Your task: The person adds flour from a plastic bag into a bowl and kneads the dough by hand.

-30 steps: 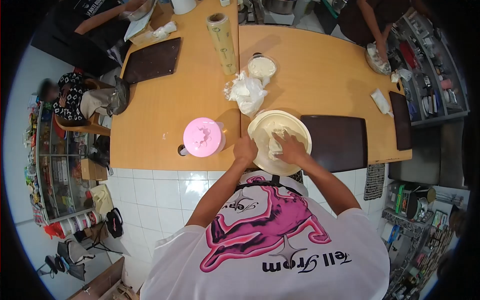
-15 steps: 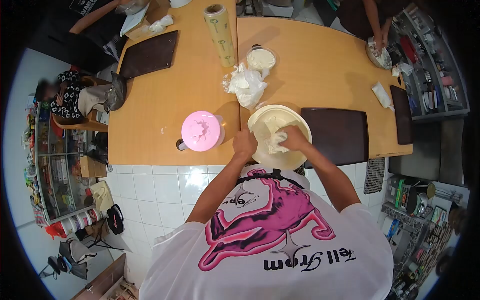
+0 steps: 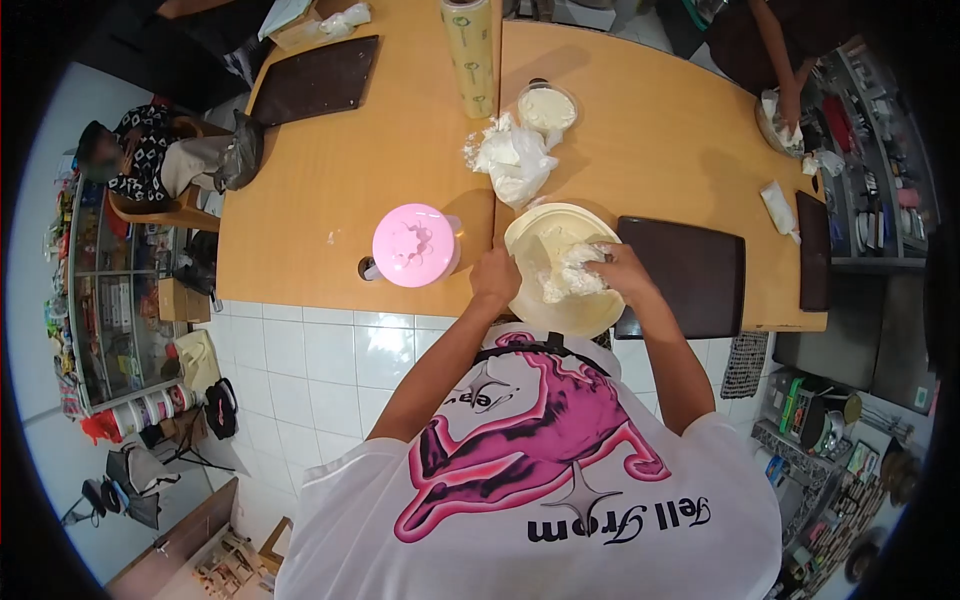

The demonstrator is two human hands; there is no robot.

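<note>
1. A pale dough mass [image 3: 578, 272], rough and floury, sits in a cream-coloured bowl [image 3: 588, 320] at the near edge of a wooden desk [image 3: 330, 180].
2. The right hand [image 3: 622, 272] grips the dough from its right side, fingers curled over the top. The left hand [image 3: 496, 274] is closed at the bowl's left rim and appears to hold it; the thumb's exact place cannot be told.
3. The dough looks soft, crumbly and uneven, likely light enough for one hand. Loose pieces may break away or cling to the fingers, so a broad hold with palm and fingers suits it better than a pinch. The bowl seems light and likely to slide or turn, so its rim is the sensible place to steady it.
4. Right of the bowl, very close, lies a dark tray [image 3: 685, 275], which limits room on that side. Just beyond the bowl are an open plastic bag of white powder [image 3: 515, 162], with some spilled beside it, and a round tub of pale contents [image 3: 547, 108].
5. To the left stands a pink-lidded container [image 3: 412, 246], apart from the left hand. An upright roll of wrap [image 3: 468, 58] stands farther off.
6. At far right, another person's hand [image 3: 790, 108] reaches into a separate bowl [image 3: 770, 135].
</note>
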